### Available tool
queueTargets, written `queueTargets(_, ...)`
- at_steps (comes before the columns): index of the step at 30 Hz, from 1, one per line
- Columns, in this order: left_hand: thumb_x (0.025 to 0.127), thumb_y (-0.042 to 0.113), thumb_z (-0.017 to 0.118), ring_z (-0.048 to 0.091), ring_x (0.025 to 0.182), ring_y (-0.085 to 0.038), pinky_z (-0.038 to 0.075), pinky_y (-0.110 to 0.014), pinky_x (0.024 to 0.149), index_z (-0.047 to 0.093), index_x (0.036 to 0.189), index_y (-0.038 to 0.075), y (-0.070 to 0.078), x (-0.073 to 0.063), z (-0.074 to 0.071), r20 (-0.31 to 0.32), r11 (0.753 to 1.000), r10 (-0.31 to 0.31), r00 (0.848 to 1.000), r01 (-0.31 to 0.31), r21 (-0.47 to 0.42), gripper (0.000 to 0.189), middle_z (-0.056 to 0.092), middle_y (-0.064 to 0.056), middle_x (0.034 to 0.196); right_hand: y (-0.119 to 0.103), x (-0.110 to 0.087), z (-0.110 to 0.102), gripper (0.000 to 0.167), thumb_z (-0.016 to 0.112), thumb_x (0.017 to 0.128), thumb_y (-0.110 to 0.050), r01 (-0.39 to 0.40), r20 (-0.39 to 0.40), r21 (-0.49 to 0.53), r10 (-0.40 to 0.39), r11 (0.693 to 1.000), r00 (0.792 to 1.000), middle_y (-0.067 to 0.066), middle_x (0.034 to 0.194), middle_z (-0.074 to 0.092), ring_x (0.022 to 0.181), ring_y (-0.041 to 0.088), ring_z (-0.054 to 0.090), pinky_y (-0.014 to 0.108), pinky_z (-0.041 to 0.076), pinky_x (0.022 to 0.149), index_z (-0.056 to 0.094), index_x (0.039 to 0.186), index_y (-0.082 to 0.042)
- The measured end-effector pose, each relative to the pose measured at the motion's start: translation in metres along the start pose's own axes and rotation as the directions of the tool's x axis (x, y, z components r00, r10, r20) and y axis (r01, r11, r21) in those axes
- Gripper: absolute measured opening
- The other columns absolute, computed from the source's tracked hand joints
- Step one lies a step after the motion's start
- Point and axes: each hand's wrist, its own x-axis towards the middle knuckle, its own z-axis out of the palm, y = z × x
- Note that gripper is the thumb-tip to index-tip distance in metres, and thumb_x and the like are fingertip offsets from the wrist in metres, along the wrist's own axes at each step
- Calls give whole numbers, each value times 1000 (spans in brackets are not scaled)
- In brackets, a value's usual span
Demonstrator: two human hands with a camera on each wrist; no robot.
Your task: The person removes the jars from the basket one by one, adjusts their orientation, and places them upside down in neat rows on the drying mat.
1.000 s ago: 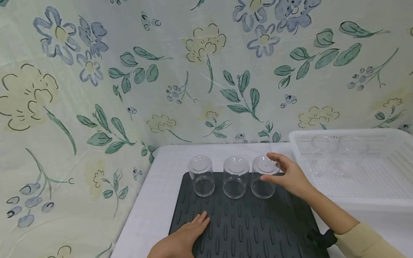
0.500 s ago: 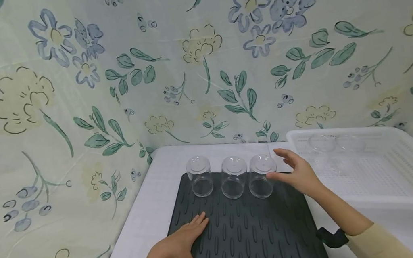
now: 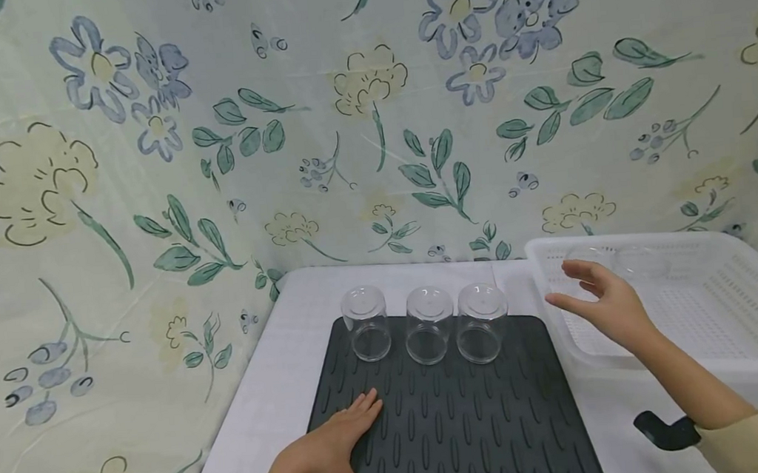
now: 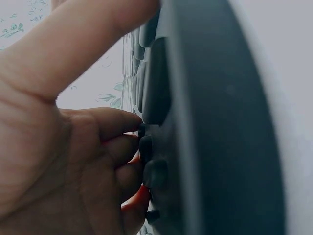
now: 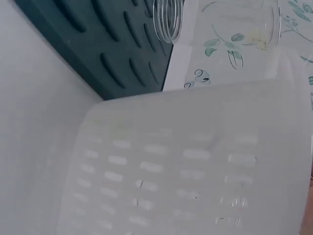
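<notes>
Three clear drinking glasses (image 3: 367, 325) (image 3: 429, 325) (image 3: 482, 323) stand in a row along the far edge of a black ridged mat (image 3: 474, 422); they look upside down. My left hand (image 3: 334, 444) rests on the mat's near left part with fingers extended. In the left wrist view, its fingertips touch the ridges of the mat (image 4: 225, 127). Over the left rim of a white perforated basket (image 3: 664, 374) hovers my right hand (image 3: 612, 311), holding nothing, thumb and fingers apart. More clear glasses (image 3: 642, 264) sit at the basket's back left, partly hidden by that hand.
A white cloth (image 3: 273, 334) covers the table around the mat. Behind and to the left hangs a floral curtain (image 3: 373, 155). The basket wall (image 5: 195, 115) rises just right of the mat. A black strap (image 3: 667, 431) sits at my right wrist.
My right hand has moved away from the rightmost glass on the mat, to the right, over the basket's left rim. The glasses and my left hand have stayed in place.
</notes>
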Motion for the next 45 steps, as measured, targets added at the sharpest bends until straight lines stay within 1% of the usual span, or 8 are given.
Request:
queueTargets(6,59,42,93,12,148,-28,22,-56,112,22,155,5,0,-1,0,-2,1000,6,1000,-6,-1,126,12,-10,162,13,1,-14,77,71,90,-35,-55,-33,-46,53,997,998,37,137,42,123,56,41,64,37,95,36,142,11)
queueTargets(11,59,41,93,12,148,-28,22,-56,112,22,155,5,-1,-1,0,-2,1000,5,1000,-5,-8,126,12,-9,162,29,4,-23,78,69,92,-36,-96,-68,-76,90,993,994,39,136,43,122,56,42,63,38,94,36,141,13)
queueTargets(15,58,42,93,13,147,-30,23,-56,112,22,155,4,-1,-1,0,-6,1000,13,1000,-13,0,125,12,-10,162,41,5,-27,79,66,93,-38,-157,-107,-77,149,985,983,40,137,41,123,56,40,63,37,96,33,143,13)
queueTargets(19,58,42,93,13,147,-29,23,-56,112,23,155,5,-1,-1,0,-6,1000,12,1000,-12,-1,125,12,-10,162,48,7,-31,83,64,94,-40,-218,-128,-66,209,974,970,41,139,36,126,58,35,64,35,98,28,145,14)
queueTargets(26,59,42,93,13,147,-29,23,-57,112,22,155,4,-3,-1,1,-8,1000,19,1000,-19,1,125,12,-11,162,52,11,-32,87,64,93,-43,-275,-114,-65,266,959,957,42,139,34,126,59,34,65,36,96,25,145,15)
queueTargets(37,59,42,93,14,147,-29,24,-57,111,23,155,5,-3,1,1,-10,1000,26,1000,-26,11,124,13,-11,162,56,23,-26,93,65,92,-46,-291,-101,-97,282,952,954,43,140,31,126,60,33,68,37,93,20,146,16)
queueTargets(42,60,43,93,13,148,-27,24,-55,112,23,155,7,-3,1,2,-8,1000,14,1000,-14,11,124,13,-9,162,55,29,-23,98,65,91,-48,-309,-86,-107,301,945,950,43,142,29,128,59,31,68,37,94,16,147,15)
queueTargets(45,59,43,93,13,148,-27,24,-54,112,23,155,7,-3,2,2,-8,1000,12,1000,-12,13,124,13,-9,162,54,34,-21,100,65,90,-49,-315,-73,-132,308,940,949,43,142,28,127,59,31,69,37,94,15,147,15)
